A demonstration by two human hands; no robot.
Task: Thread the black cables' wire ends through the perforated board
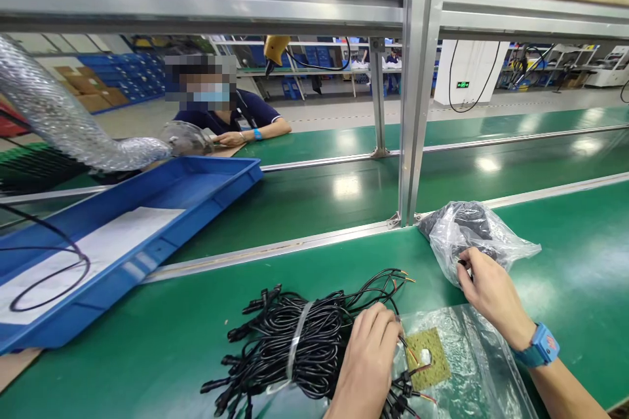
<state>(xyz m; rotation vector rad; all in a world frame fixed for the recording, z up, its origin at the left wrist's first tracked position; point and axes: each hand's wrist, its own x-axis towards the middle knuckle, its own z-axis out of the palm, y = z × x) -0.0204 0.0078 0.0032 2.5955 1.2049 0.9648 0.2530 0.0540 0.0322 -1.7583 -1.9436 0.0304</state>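
Observation:
A bundle of black cables [314, 334] lies on the green bench, bound by a pale strap, with connectors at the left and bare coloured wire ends at the right. My left hand [368, 353] is closed over the right side of this bundle; its fingertips are partly hidden. Farther right, my right hand [491, 291] pinches a small black piece [462, 263] against the front of a clear plastic bag [508, 242] that holds black parts. A yellow sponge pad [437, 370] with a hole lies beside my left hand on a clear plastic sheet [484, 347].
A long blue tray [216, 200] with white paper and a black cable stands at the left. An upright metal post [415, 111] rises behind the bag. A silver duct [63, 105] hangs at the left. Across the bench sits a person [250, 111].

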